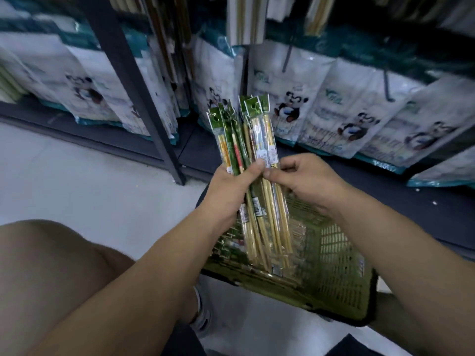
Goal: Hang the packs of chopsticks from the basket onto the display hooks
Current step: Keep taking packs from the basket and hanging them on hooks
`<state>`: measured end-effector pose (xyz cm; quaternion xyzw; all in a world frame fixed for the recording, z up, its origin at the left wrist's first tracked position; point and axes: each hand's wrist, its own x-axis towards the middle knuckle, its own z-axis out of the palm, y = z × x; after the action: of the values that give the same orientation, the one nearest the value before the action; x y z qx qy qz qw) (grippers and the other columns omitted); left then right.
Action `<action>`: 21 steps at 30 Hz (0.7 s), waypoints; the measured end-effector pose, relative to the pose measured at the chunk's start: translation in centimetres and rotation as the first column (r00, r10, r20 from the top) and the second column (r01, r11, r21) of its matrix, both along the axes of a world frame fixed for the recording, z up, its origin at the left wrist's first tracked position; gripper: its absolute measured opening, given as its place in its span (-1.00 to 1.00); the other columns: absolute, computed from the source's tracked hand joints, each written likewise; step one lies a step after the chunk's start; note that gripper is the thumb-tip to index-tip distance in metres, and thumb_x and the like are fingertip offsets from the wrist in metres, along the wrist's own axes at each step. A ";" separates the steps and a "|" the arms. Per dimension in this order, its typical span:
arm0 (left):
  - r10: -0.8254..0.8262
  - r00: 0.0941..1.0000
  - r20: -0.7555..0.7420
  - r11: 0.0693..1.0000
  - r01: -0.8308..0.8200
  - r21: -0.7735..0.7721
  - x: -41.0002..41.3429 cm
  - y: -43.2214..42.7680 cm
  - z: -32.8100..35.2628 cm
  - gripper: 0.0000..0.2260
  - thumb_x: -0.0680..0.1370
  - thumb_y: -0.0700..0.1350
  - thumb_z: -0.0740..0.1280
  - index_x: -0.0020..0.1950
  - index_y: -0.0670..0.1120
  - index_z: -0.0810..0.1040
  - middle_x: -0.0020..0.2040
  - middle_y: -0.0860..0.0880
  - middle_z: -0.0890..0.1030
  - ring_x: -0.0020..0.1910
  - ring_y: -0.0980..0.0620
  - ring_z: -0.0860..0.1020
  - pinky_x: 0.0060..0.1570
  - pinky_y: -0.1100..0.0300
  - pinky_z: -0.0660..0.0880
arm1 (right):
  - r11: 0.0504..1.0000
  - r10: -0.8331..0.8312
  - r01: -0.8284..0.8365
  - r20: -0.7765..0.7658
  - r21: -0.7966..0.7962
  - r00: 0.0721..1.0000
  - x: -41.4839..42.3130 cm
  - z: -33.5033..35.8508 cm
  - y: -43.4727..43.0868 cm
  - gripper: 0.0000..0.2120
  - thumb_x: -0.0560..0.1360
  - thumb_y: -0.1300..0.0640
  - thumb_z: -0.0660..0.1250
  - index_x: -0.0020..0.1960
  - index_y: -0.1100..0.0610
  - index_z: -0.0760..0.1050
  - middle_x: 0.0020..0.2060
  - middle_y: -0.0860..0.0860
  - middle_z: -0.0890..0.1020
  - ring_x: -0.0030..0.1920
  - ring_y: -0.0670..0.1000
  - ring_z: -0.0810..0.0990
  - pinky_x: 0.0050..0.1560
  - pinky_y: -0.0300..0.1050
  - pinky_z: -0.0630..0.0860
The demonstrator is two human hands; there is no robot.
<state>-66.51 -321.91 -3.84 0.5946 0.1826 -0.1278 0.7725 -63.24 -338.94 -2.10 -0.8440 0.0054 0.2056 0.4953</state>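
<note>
Basket (341, 255): set on the floor just in front of the knees; more packs (231, 250) are seen lying in it, under the held ones.
Left hand (228, 186): fingers and thumb are curled round the lower middle of a fanned bundle of chopstick packs (239, 145), which is held above the basket.
Right hand (305, 181): just beside the left; the rightmost pack (271, 142) of the fan is pinched between thumb and forefinger, the other fingers curled in loosely.
Long axis: the packs are held nearly upright, green header cards (253, 106) and their punched holes at the top, pointing away from the body toward the shelving.
Nearer hand: the right, already on the pack to be drawn off.
Deciding relation: the display hooks (387, 86) lie above and beyond the bundle, so the chosen pack is judged to need lifting up and forward, hole leading.
Shelf: panda-printed bags (290, 109) are stood behind; hung packs (246, 19) are blurred at the top edge.
</note>
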 end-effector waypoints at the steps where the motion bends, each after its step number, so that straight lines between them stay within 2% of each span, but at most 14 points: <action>1: -0.026 0.999 0.042 1.000 0.026 0.002 0.2 -0.2 1.1 -0.22 0.31 0.17 0.66 0.38 -0.21 0.52 0.24 -0.18 0.68 0.24 -0.17 0.66 0.30 -0.16 0.56 | 1.000 -0.023 0.023 0.017 0.021 1.000 -0.1 1.5 -0.2 -0.57 0.44 -0.17 0.51 -0.08 0.24 0.64 -0.40 -0.07 0.50 -0.35 -0.09 0.44 -0.20 -0.13 0.38; 3: -0.074 0.988 0.132 0.997 0.075 0.000 0.7 -0.4 2.9 -0.44 0.36 0.09 0.62 0.24 -0.15 0.61 0.12 -0.10 0.75 0.14 -0.08 0.71 0.15 0.00 0.64 | 0.998 -0.035 0.032 0.060 0.052 0.998 -0.5 4.3 -0.5 -0.60 0.42 -0.17 0.52 -0.01 0.16 0.68 -0.42 -0.16 0.56 -0.38 -0.18 0.49 -0.21 -0.16 0.43; 4: -0.083 0.986 0.146 0.996 0.085 -0.011 1.0 -0.5 3.8 -0.42 0.35 0.11 0.63 0.25 -0.14 0.61 0.12 -0.10 0.74 0.15 -0.09 0.71 0.16 -0.01 0.63 | 0.998 -0.021 0.015 0.100 0.056 0.995 -0.8 5.5 -0.7 -0.61 0.42 -0.16 0.52 -0.01 0.16 0.68 -0.41 -0.11 0.59 -0.39 -0.18 0.49 -0.22 -0.15 0.45; 6: -0.063 0.993 0.098 0.997 0.066 -0.031 1.6 -0.7 5.8 -0.09 0.25 0.19 0.69 0.46 -0.20 0.47 0.33 -0.19 0.63 0.33 -0.19 0.60 0.34 -0.17 0.51 | 0.999 0.036 -0.031 0.235 -0.025 0.971 -1.4 7.5 -0.5 -0.65 0.47 -0.11 0.51 -0.10 0.21 0.65 -0.37 0.14 0.60 -0.39 -0.06 0.48 -0.25 -0.08 0.44; 7: -0.055 0.995 0.087 0.997 0.059 -0.040 2.1 -0.8 7.0 0.02 0.20 0.21 0.68 0.53 -0.20 0.40 0.41 -0.22 0.57 0.39 -0.23 0.55 0.40 -0.22 0.46 | 0.995 0.070 -0.043 0.303 -0.093 0.950 -1.6 8.3 -0.3 -0.64 0.49 -0.09 0.49 -0.15 0.23 0.60 -0.36 0.20 0.58 -0.40 -0.02 0.45 -0.29 -0.07 0.43; 8: -0.055 0.993 0.100 0.997 0.059 -0.039 2.6 -0.9 8.1 0.04 0.20 0.21 0.68 0.54 -0.21 0.38 0.41 -0.23 0.56 0.38 -0.23 0.55 0.39 -0.24 0.46 | 0.986 0.098 -0.041 0.356 -0.165 0.929 -1.8 9.1 0.0 -0.63 0.51 -0.10 0.48 -0.19 0.22 0.56 -0.37 0.19 0.56 -0.42 -0.02 0.44 -0.33 -0.06 0.42; 9: -0.067 0.992 0.106 0.997 0.071 -0.037 3.1 -0.8 9.2 0.01 0.22 0.18 0.69 0.52 -0.24 0.39 0.37 -0.24 0.59 0.31 -0.22 0.60 0.33 -0.22 0.52 | 0.978 0.109 -0.027 0.393 -0.207 0.913 -1.8 9.9 0.3 -0.62 0.52 -0.11 0.46 -0.21 0.20 0.53 -0.41 0.14 0.52 -0.43 -0.03 0.42 -0.36 -0.06 0.40; 11: -0.078 0.993 0.090 0.995 0.084 -0.059 4.1 -0.7 11.1 -0.07 0.24 0.13 0.70 0.46 -0.25 0.42 0.25 -0.27 0.65 0.14 -0.22 0.70 0.10 -0.13 0.66 | 0.973 0.088 0.022 0.455 -0.232 0.886 -1.4 11.5 0.6 -0.64 0.52 -0.13 0.45 -0.28 0.09 0.47 -0.48 -0.01 0.44 -0.48 -0.11 0.37 -0.40 -0.09 0.32; 13: -0.092 0.990 0.105 0.991 0.101 -0.086 5.0 -0.6 12.7 -0.22 0.25 0.10 0.65 0.34 -0.22 0.50 0.12 -0.26 0.71 0.00 -0.20 0.74 -0.12 -0.04 0.68 | 0.975 0.051 0.069 0.515 -0.211 0.856 -0.8 13.0 0.8 -0.63 0.50 -0.14 0.47 -0.33 0.02 0.43 -0.51 -0.08 0.40 -0.46 -0.12 0.37 -0.40 -0.14 0.26; 15: -0.130 0.983 0.132 0.978 0.149 -0.145 5.7 -0.5 14.2 -0.35 0.30 0.08 0.62 0.25 -0.25 0.58 0.03 -0.27 0.73 -0.08 -0.19 0.75 -0.19 0.00 0.67 | 0.984 -0.024 0.121 0.568 -0.135 0.823 -0.2 14.3 0.8 -0.78 0.46 -0.14 0.52 -0.21 -0.07 0.55 -0.48 -0.13 0.45 -0.43 -0.14 0.41 -0.39 -0.19 0.29; 16: -0.141 0.979 0.147 0.971 0.166 -0.171 6.0 -0.5 14.7 -0.40 0.32 0.07 0.61 0.21 -0.26 0.61 -0.02 -0.27 0.73 -0.13 -0.18 0.74 -0.21 0.02 0.67 | 0.986 -0.063 0.141 0.578 -0.092 0.814 0.1 15.0 0.8 -0.81 0.43 -0.14 0.54 -0.04 -0.14 0.60 -0.43 -0.14 0.50 -0.41 -0.16 0.45 -0.36 -0.22 0.33; 17: -0.140 0.977 0.158 0.967 0.169 -0.188 6.2 -0.5 15.2 -0.42 0.34 0.07 0.60 0.21 -0.27 0.62 -0.07 -0.26 0.73 -0.18 -0.17 0.74 -0.24 0.05 0.66 | 0.987 -0.095 0.153 0.583 -0.051 0.807 0.4 15.6 0.8 -0.70 0.40 -0.15 0.56 0.08 -0.22 0.57 -0.38 -0.13 0.55 -0.38 -0.17 0.49 -0.34 -0.24 0.38; 19: -0.122 0.977 0.175 0.961 0.161 -0.227 6.6 -0.6 15.9 -0.32 0.35 0.07 0.64 0.31 -0.29 0.56 -0.03 -0.29 0.72 -0.15 -0.20 0.73 -0.21 0.04 0.66 | 0.988 -0.115 0.153 0.602 -0.013 0.790 0.8 16.4 0.8 -0.66 0.39 -0.15 0.58 0.06 -0.34 0.51 -0.29 -0.15 0.60 -0.35 -0.17 0.53 -0.30 -0.20 0.45; 21: -0.107 0.977 0.185 0.951 0.155 -0.267 6.9 -0.8 16.4 -0.21 0.34 0.05 0.65 0.41 -0.33 0.46 0.12 -0.36 0.68 0.01 -0.30 0.71 -0.06 -0.07 0.65 | 0.990 -0.107 0.141 0.632 -0.004 0.767 0.9 17.1 0.9 -0.68 0.40 -0.14 0.57 0.04 -0.35 0.50 -0.25 -0.18 0.60 -0.34 -0.16 0.53 -0.29 -0.17 0.47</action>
<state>-59.59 -322.72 12.57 0.4989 0.0566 -0.1529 0.8512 -62.34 -338.08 14.99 -0.8742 -0.0996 -0.1220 0.4593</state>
